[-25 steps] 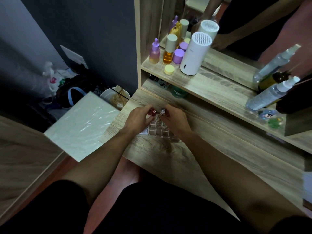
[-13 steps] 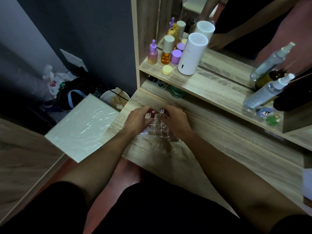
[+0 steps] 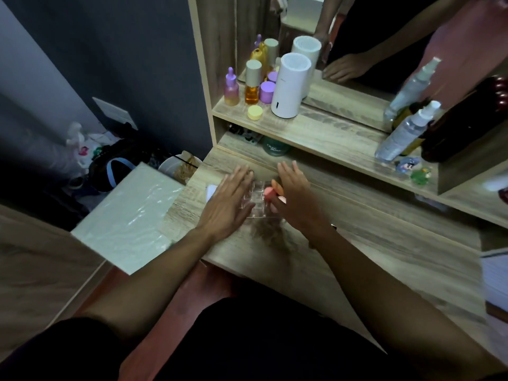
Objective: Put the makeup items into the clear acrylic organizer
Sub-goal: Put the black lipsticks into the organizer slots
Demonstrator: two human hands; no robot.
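Observation:
The clear acrylic organizer (image 3: pixel 254 200) sits on the wooden desk (image 3: pixel 357 243), its grid of small compartments showing between my hands. Pink and orange makeup items (image 3: pixel 270 192) stand at its right side, next to my right thumb. My left hand (image 3: pixel 229 200) lies flat over the organizer's left part, fingers stretched forward and apart. My right hand (image 3: pixel 297 193) is spread the same way along the right side, and I see nothing gripped in it. The organizer's outer edges are hidden under both hands.
A white flat piece (image 3: pixel 211 191) lies just left of my left hand. The shelf (image 3: pixel 330 133) above holds dropper bottles (image 3: pixel 231 88), a white cylinder (image 3: pixel 290 86) and spray bottles (image 3: pixel 406 130). A green jar (image 3: pixel 275 148) sits under it. A white board (image 3: pixel 129 215) juts left of the desk.
Both hands were pinched together on small items above the organizer. Now the fingers have let go and spread flat on either side of it.

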